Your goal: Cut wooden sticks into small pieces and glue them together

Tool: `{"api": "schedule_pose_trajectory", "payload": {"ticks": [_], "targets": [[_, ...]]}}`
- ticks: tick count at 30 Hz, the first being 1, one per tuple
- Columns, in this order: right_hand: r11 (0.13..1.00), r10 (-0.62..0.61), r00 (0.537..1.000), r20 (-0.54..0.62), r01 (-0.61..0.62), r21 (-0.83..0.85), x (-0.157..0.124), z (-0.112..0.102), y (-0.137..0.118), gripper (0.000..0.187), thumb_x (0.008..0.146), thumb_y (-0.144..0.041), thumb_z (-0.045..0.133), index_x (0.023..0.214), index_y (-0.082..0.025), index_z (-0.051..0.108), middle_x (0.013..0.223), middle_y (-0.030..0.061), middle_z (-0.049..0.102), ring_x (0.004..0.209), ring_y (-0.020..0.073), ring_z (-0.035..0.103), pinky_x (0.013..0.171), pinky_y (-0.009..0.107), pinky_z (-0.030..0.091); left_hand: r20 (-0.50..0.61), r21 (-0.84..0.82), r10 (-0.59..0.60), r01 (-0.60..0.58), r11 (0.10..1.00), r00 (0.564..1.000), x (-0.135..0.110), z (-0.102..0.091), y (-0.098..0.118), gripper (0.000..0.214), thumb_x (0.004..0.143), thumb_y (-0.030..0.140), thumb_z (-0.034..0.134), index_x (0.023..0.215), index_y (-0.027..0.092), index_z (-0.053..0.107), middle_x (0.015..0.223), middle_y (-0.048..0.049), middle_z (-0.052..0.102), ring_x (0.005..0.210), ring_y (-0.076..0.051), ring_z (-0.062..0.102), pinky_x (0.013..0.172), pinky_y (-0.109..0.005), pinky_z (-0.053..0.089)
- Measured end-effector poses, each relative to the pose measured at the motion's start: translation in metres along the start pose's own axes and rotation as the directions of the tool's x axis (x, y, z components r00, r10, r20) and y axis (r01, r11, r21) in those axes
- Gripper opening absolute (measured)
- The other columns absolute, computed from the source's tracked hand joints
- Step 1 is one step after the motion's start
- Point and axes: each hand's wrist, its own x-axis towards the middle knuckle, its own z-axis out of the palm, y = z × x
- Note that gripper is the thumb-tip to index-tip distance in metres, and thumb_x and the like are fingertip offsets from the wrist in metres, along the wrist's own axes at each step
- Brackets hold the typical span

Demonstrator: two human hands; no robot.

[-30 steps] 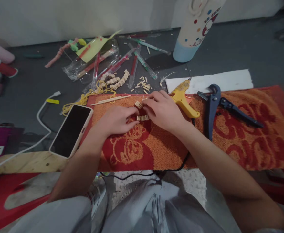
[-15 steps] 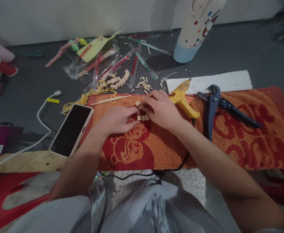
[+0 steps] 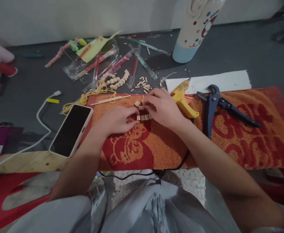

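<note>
My left hand rests on the towel, its thumb and forefinger closed about the left end of a short row of small wooden stick pieces. Bent over that row's right end is my right hand. Its fingertips pinch at a small wooden stick piece, which they partly cover. Another small wooden block lies between the hands, just behind the row. To the right of my right hand lies a yellow glue gun.
An orange and red towel lies beneath the hands. At left are a phone and yellow string. Loose stick bits and curved wooden strips lie behind. A blue cutter is at right, a bottle farther back.
My right hand has shifted slightly to the right, so more of the small wooden pieces between the hands shows. My left hand stays in place.
</note>
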Motion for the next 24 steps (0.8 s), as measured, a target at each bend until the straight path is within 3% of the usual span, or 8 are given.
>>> {"api": "schedule_pose_trajectory", "payload": {"ticks": [5, 14, 18, 24], "targets": [[1.000, -0.016, 1.000, 0.023, 0.016, 0.014, -0.001, 0.000, 0.001, 0.019, 0.091, -0.019, 0.053, 0.096, -0.020, 0.072, 0.099, 0.0104, 0.061, 0.095, 0.0260, 0.050, 0.088, 0.043, 0.042, -0.008, 0.005, 0.002, -0.002, 1.000, 1.000, 0.000, 0.000, 0.000, 0.023, 0.084, 0.033, 0.060, 0.099, 0.017, 0.067, 0.066, -0.0008, 0.062, 0.055, -0.013, 0.050, 0.057, -0.027, 0.029], [0.998, 0.017, 0.999, 0.049, -0.020, 0.056, 0.001, 0.002, -0.001, 0.021, 0.092, -0.021, 0.052, 0.091, -0.019, 0.073, 0.098, 0.0113, 0.062, 0.096, 0.0260, 0.051, 0.089, 0.042, 0.042, 0.002, 0.005, -0.011, 0.011, 1.000, 1.000, 0.000, -0.002, 0.003, 0.023, 0.084, 0.031, 0.059, 0.099, 0.018, 0.068, 0.067, -0.0011, 0.063, 0.055, -0.013, 0.050, 0.057, -0.026, 0.030], [0.993, 0.046, 0.998, 0.050, -0.051, 0.105, 0.001, -0.014, 0.003, 0.021, 0.090, -0.016, 0.053, 0.097, -0.021, 0.072, 0.097, 0.0094, 0.064, 0.095, 0.0250, 0.056, 0.085, 0.040, 0.043, 0.001, -0.002, 0.006, -0.006, 1.000, 1.000, 0.000, -0.003, 0.003, 0.022, 0.085, 0.033, 0.059, 0.099, 0.018, 0.068, 0.066, -0.0009, 0.062, 0.055, -0.013, 0.050, 0.057, -0.026, 0.030], [0.998, 0.006, 0.984, 0.179, -0.018, 0.066, -0.004, -0.056, 0.017, 0.021, 0.087, -0.013, 0.054, 0.091, -0.020, 0.073, 0.085, 0.0065, 0.068, 0.086, 0.0230, 0.059, 0.078, 0.036, 0.043, 0.013, -0.005, 0.008, -0.008, 1.000, 1.000, 0.000, -0.003, 0.003, 0.023, 0.086, 0.034, 0.058, 0.098, 0.017, 0.067, 0.065, -0.0011, 0.061, 0.057, -0.013, 0.050, 0.057, -0.026, 0.031]]}}
